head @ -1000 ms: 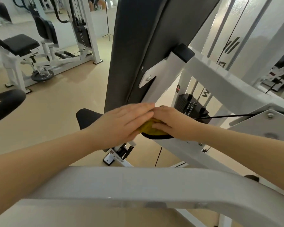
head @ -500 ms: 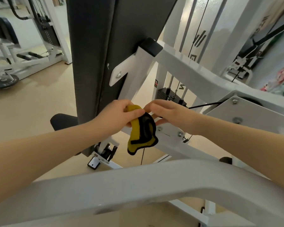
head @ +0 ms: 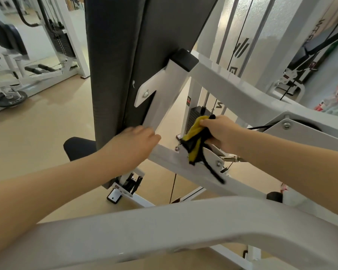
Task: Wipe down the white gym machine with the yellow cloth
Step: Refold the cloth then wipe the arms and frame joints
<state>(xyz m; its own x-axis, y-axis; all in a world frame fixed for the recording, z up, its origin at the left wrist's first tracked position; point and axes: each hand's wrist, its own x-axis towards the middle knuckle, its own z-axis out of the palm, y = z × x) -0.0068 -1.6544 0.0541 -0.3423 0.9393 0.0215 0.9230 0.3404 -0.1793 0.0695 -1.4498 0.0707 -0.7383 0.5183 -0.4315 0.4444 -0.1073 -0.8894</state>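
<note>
1. Your right hand is gripping the cloth at centre frame, against the machine beam's upper edge.
2. Your left hand, fingers blurred, cannot tell, is resting at the pad's lower edge.

Both arms extended; left hand blurred, fingers loosely curled; right hand fisted.

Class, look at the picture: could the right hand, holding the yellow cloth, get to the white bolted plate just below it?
Probably yes: the right hand grips the yellow cloth, which already hangs onto the bolted plate, with nothing between.
</note>
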